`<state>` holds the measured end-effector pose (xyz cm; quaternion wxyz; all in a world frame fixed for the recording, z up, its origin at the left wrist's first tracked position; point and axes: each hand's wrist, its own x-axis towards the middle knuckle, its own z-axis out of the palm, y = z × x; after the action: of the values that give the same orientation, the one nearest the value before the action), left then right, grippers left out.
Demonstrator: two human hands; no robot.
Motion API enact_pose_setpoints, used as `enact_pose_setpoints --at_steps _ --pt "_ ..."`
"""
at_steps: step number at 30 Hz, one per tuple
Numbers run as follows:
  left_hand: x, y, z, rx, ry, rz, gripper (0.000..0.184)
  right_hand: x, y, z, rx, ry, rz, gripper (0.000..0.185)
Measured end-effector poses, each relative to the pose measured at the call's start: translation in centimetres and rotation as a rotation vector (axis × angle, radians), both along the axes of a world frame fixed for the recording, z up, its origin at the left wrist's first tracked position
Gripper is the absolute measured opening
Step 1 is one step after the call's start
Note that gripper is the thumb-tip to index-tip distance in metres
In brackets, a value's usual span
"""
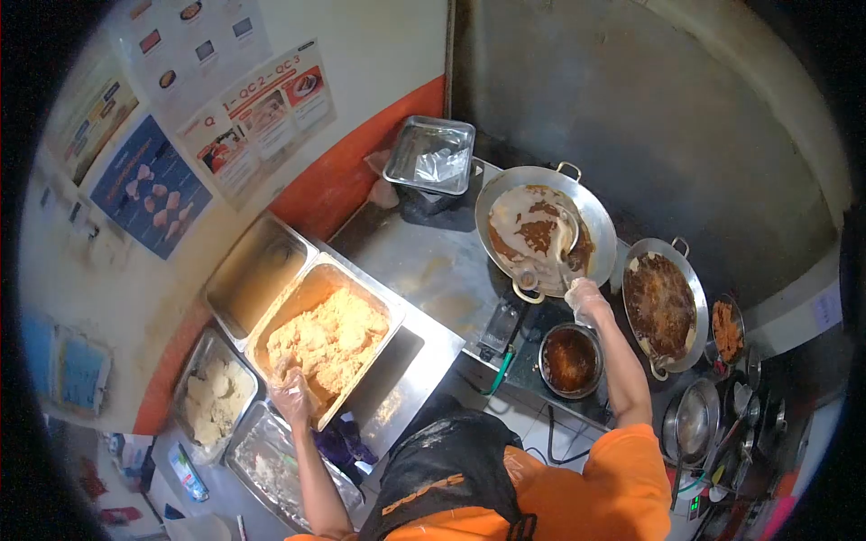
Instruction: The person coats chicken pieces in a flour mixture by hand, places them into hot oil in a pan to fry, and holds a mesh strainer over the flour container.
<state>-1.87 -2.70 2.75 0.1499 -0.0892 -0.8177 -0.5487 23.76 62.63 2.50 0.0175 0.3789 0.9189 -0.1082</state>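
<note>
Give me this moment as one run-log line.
left hand, gloved: at edge of tray holding crumbly food | right hand, gloved: gripping utensil | utensil: over wok with foamy contents

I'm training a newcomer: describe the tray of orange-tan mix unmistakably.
Start at the wall with posters and look below. The left hand is at the near edge of the heaped tray. Its crumbly, orange-tan mix sets it apart from the pale, floury tray beside it.

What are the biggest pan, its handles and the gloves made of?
The pan looks like bare metal, perhaps aluminium or steel, given its dull silver-grey wall. Its loop handles could be brass or brass-coloured metal, judging by their yellowish sheen. The gloves seem to be thin, clear plastic: they look see-through, wrinkled and shiny.
</note>
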Motion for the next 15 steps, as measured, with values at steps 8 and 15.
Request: enact_pose_setpoints --at_steps 8,15 --pt "0.3 0.6 0.9 -0.006 0.049 0.023 0.029 -1.1 -0.6 1.5 -0.154 0.232 0.262 0.017" --pt "-0.1 0.1 0.5 -0.064 0.032 -0.017 0.031 -0.7 -0.3 0.7 -0.412 0.374 0.194 0.014"
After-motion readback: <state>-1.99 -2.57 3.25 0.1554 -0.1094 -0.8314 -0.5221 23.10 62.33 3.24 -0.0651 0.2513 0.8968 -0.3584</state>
